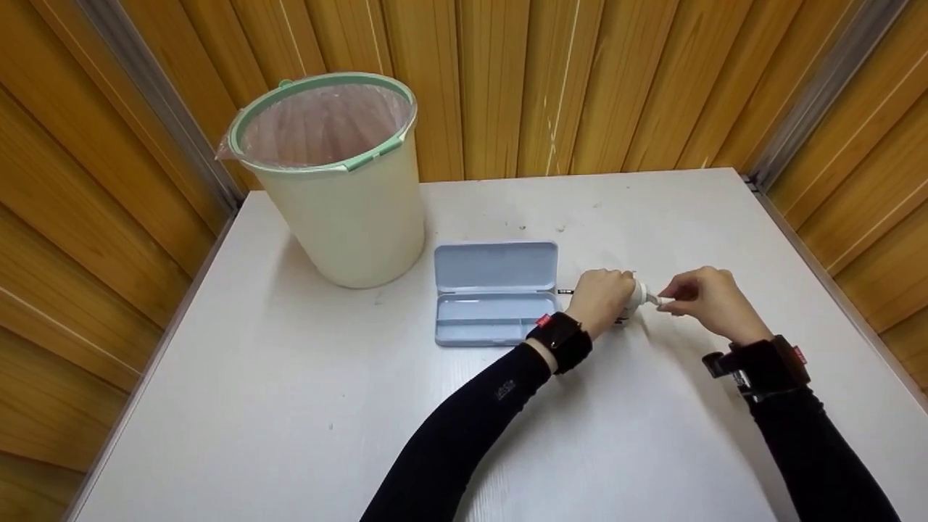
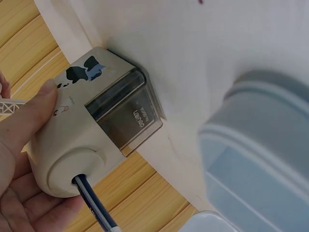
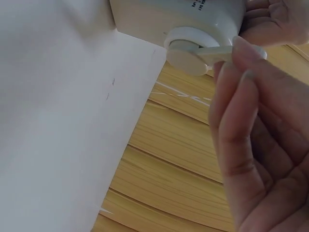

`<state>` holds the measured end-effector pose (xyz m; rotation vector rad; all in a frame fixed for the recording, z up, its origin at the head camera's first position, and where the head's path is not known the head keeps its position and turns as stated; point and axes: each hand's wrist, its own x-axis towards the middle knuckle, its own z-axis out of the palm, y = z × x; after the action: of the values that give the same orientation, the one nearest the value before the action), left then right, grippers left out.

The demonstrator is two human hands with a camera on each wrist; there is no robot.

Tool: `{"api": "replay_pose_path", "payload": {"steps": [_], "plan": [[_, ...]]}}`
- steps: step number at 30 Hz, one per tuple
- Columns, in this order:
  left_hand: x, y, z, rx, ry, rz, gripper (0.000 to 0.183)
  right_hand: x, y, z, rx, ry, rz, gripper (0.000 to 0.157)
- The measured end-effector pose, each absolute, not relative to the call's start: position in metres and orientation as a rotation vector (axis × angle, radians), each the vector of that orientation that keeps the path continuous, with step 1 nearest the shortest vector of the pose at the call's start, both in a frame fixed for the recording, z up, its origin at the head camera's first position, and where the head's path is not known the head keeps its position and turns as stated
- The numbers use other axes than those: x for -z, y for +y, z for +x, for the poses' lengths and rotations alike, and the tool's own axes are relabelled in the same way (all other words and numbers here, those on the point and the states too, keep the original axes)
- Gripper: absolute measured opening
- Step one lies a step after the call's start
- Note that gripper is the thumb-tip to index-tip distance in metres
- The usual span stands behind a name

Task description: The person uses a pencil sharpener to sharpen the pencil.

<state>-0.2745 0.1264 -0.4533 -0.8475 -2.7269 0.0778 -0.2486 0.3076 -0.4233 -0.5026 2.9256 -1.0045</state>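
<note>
A white crank pencil sharpener (image 2: 72,125), with dark patches and a clear shavings drawer (image 2: 137,121), sits on the table. My left hand (image 1: 603,299) grips its body, fingers wrapped round it. A dark blue striped pencil (image 2: 94,202) stands in the round hole at its front. On the opposite side, my right hand (image 1: 714,301) pinches the end of the white crank handle (image 3: 215,54) between thumb and fingertips. The pencil's tip is hidden inside the sharpener. In the head view, the left hand covers most of the sharpener.
An open light blue pencil case (image 1: 496,267) lies left of the sharpener, its compartments facing up. Further back on the left stands a cream bin (image 1: 355,225) with a green rim and clear liner. Wooden panel walls (image 1: 493,87) enclose the white table (image 1: 290,406).
</note>
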Motion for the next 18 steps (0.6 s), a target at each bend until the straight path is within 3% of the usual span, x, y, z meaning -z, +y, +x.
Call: {"api": "replay_pose_path", "payload": {"steps": [18], "plan": [[0.456,0.124,-0.276,-0.086,-2.674,-0.878,0.015,0.418,0.291,-0.252,0.917,3.226,-0.489,0.008]]}}
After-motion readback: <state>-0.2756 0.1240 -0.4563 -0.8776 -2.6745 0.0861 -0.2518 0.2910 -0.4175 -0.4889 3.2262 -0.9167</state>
